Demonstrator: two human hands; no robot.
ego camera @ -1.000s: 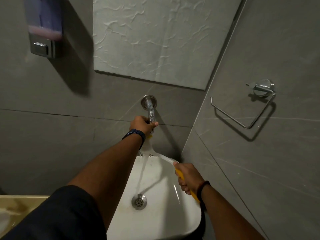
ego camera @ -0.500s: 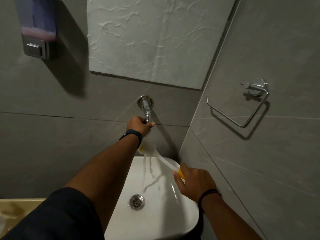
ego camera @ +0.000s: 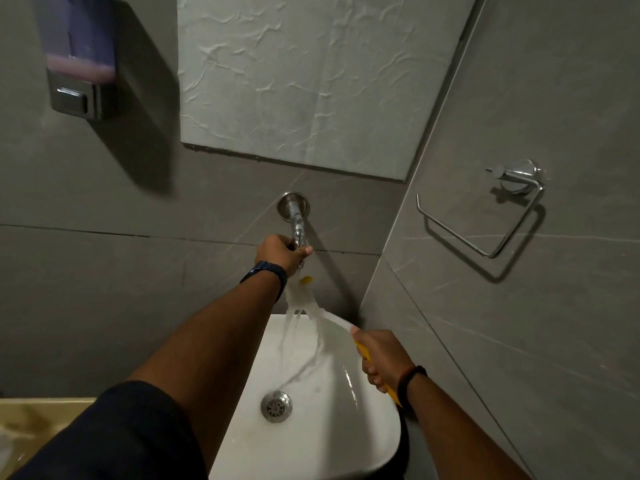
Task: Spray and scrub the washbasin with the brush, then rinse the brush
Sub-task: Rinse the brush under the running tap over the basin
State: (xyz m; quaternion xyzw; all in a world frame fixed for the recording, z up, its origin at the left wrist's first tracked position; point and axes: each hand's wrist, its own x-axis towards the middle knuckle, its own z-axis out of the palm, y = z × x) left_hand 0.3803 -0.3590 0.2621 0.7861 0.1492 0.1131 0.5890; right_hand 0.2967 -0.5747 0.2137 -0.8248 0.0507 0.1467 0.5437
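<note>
Right hand [ego camera: 379,355] regripped brush [ego camera: 332,318] handle (fist now).

The washbasin [ego camera: 346,427] sits below the wall tap [ego camera: 297,220], soap dispenser [ego camera: 81,64] upper left, ring holder [ego camera: 485,216] right.

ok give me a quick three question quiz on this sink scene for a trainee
1. True or false: water is running from the tap over the brush.
2. Which hand grips the brush's yellow handle? A) left hand B) right hand C) neither
3. Fill in: the metal drain sits at the bottom of the white ____.

Key
1. True; a stream falls past the brush head into the basin.
2. B; the left hand is on the tap.
3. Basin.
</note>
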